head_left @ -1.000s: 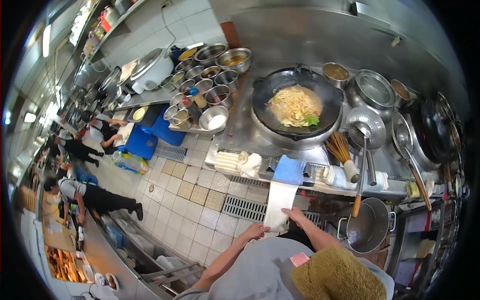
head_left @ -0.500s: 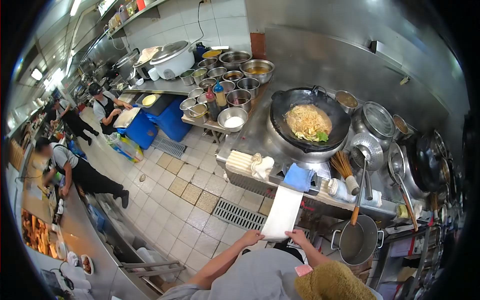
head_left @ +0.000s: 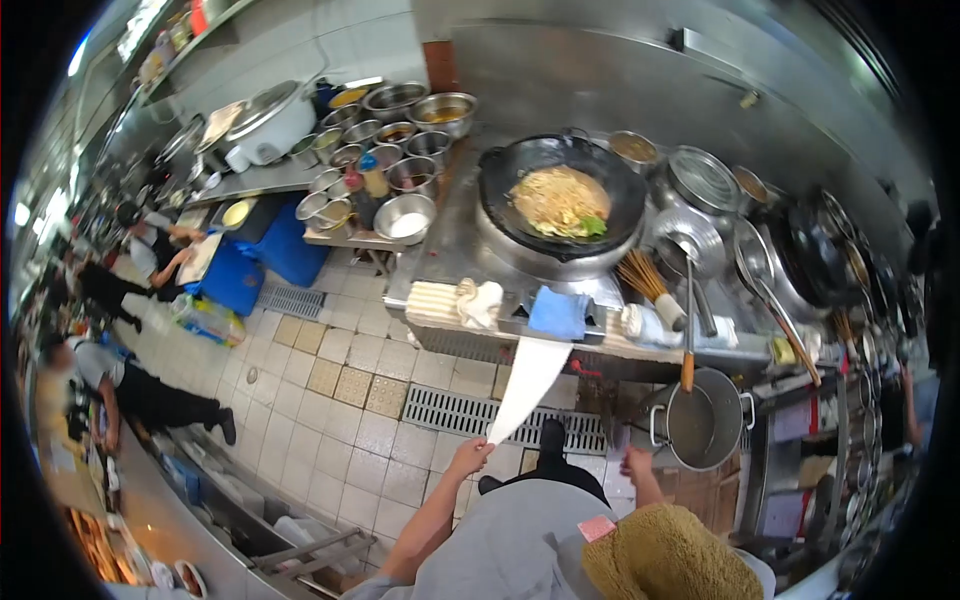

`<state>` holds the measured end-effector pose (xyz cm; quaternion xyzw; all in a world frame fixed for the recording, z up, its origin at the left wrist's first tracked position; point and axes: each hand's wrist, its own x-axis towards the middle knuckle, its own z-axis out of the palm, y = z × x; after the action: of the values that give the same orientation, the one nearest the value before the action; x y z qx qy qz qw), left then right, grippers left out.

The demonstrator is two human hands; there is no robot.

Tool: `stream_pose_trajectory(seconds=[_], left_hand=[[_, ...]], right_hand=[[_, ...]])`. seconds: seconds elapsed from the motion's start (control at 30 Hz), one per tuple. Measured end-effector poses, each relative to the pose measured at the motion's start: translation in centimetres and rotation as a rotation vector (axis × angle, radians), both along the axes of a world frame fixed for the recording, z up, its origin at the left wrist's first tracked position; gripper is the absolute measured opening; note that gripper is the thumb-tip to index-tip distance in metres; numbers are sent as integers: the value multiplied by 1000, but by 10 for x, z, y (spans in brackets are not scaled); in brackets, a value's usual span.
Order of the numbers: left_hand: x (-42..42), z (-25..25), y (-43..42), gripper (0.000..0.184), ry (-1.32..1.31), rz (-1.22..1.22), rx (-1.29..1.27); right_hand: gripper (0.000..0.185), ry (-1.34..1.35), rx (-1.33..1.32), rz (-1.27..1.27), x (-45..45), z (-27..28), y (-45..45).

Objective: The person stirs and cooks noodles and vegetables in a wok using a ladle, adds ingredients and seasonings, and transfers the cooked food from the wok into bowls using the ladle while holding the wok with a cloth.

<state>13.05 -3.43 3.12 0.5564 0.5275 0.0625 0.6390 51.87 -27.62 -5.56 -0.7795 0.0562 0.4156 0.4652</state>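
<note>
My left hand (head_left: 470, 457) pinches the lower end of a long white cloth (head_left: 532, 378). The cloth stretches taut up to the stove's front edge, narrowing toward my fingers. Its upper end meets a folded blue cloth (head_left: 560, 312) on that edge. Apart from the cloth, my right hand (head_left: 637, 465) hangs near the pot on the right, its fingers blurred. Ahead on the stove, a black wok (head_left: 488, 205) holds noodles (head_left: 558, 198) with some green leaf.
Folded towels (head_left: 435, 303) lie along the stove front. A bamboo brush (head_left: 645, 275), ladle (head_left: 688, 330) and large pot (head_left: 705, 420) are at right. Steel bowls (head_left: 404, 218) crowd the left counter. Co-workers (head_left: 140, 380) stand at far left. A floor grate (head_left: 430, 408) lies below.
My right hand has let go of the white cloth and moved right. My left hand has shifted slightly left, still holding its end, which is now bunched. The camera view has turned.
</note>
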Motion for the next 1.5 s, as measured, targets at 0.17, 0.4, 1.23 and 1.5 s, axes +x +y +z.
stream_pose_trajectory(seconds=[0.17,0.4,1.23,1.5], left_hand=[[0,-17,-3,29,-36,74,-95],[-13,-57,-18,35,206,-142,528],[1,-27,-6,22,336,311,-104],[-16,-45,-31,31,374,289,-55]], right_hand=[[44,129,397,-422,73,70,-3],[45,120,553,-315,96,229,79],[46,-56,352,696,114,391,215],[42,-218,416,779,111,364,265]])
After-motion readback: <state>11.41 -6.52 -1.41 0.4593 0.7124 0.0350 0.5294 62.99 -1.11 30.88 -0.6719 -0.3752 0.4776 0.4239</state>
